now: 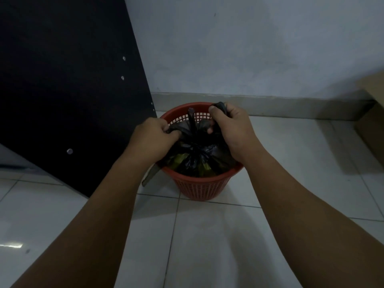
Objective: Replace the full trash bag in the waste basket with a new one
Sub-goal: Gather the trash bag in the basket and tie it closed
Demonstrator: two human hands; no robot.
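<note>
1. Writing: no brand, label or lettering is legible on any item.
2. Waste basket (204, 185): 1, red-orange plastic, round, tapering downward, walls of fine lattice mesh with a smooth rim; stands on the floor just beside the panel.
3. Trash bag (197, 154): 1, thin glossy black plastic, crinkled, gathered to a knot at the centre; sits inside the waste basket, filling it to the rim, yellow-green contents showing through.
4. Left hand (154, 137): 1, bare, fingers curled tight on a twisted bag tail at the left rim.
5. Right hand (230, 129): 1, bare, fingers clenched around another bag tail at the far rim.
6. Floor (207, 246): glossy white square tiles, grey grout.
7. Panel (62, 90): 1, flat black board, 3 round metal fasteners clearly visible.
8. Cardboard box (372, 113): 1, brown, partly out of view at the right edge.
</note>
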